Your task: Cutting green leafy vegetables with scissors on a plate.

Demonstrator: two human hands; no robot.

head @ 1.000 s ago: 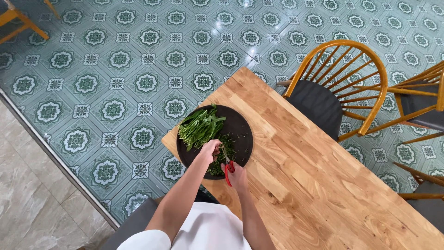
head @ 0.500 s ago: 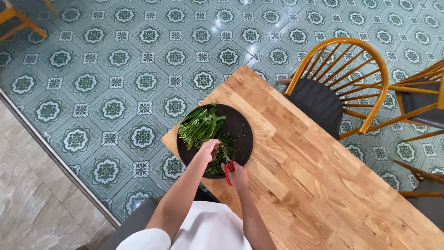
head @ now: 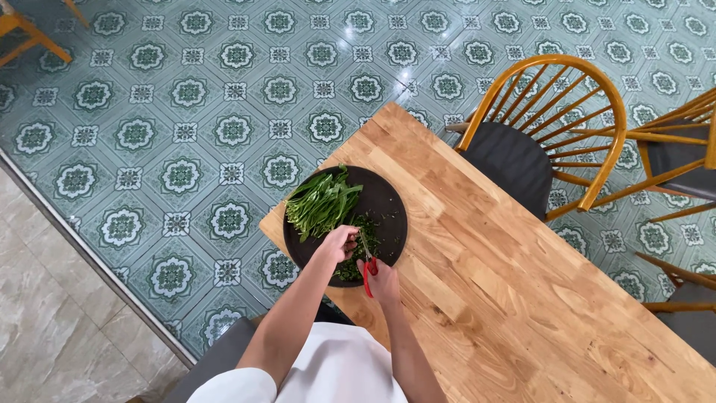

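Leftmost I see the patterned floor tiles (head: 179, 134). Next, a round black plate (head: 388, 205) sits at the near-left corner of the wooden tabletop (head: 522, 298). Long green herb stalks (head: 321, 201) lie on the plate's left half, chopped greens (head: 365, 227) in a loose scatter just right of them. My left hand (head: 339, 242) is over the plate, fingers pinched narrow on a few stalks. Just right of it, my right hand (head: 384, 280) grips red-handled scissors (head: 368, 265), fingers closed through the handles, blades pointing up into the greens. Far right: wooden spindle-back chair (head: 544, 127) beside the tabletop.
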